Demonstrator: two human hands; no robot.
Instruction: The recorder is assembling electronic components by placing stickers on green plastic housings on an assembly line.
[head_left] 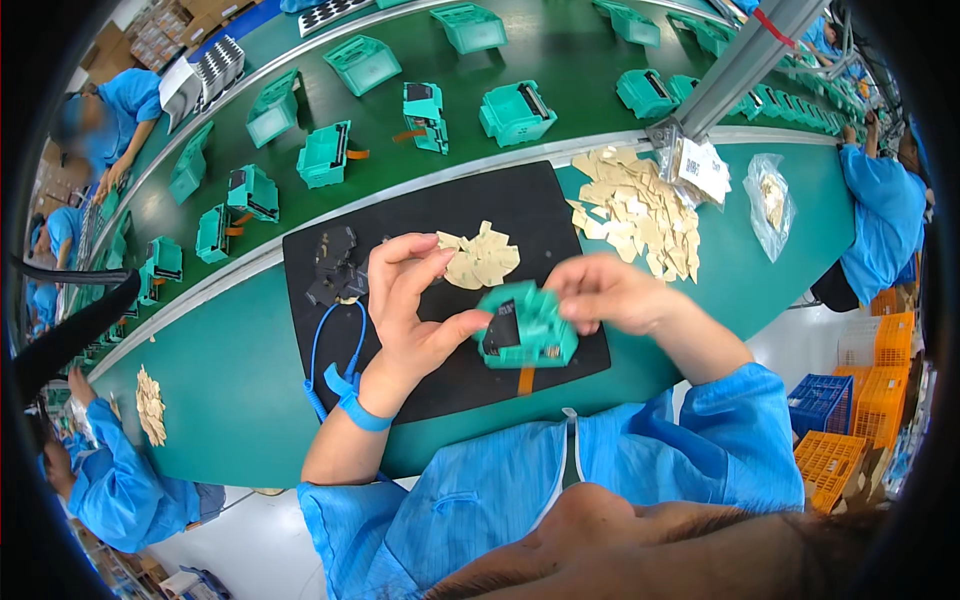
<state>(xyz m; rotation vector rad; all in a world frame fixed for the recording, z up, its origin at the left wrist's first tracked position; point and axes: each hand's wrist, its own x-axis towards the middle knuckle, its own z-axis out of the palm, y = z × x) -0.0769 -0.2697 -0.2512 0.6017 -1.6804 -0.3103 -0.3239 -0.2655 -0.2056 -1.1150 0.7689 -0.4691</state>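
Observation:
My right hand [612, 292] grips the right side of a teal-green plastic housing [540, 330] over the black mat [440, 385]. The housing is slightly blurred; it carries a black part [503, 325] on its left, and an orange ribbon strip [526, 380] hangs from its lower edge. My left hand [408, 295] wears a blue wrist strap [358, 405]. Its fingers are curved and apart, with the thumb tip at the housing's left edge. The index and middle fingertips reach the edge of a small pile of beige pieces [484, 258] on the mat.
Black flat parts [335, 265] lie on the mat's left, beside a coiled blue cord [314, 390]. To the right are a larger beige pile [640, 210] and a clear bag [770, 205]. Beyond a metal rail, a green conveyor [380, 165] carries several housings. A metal post [745, 70] stands right.

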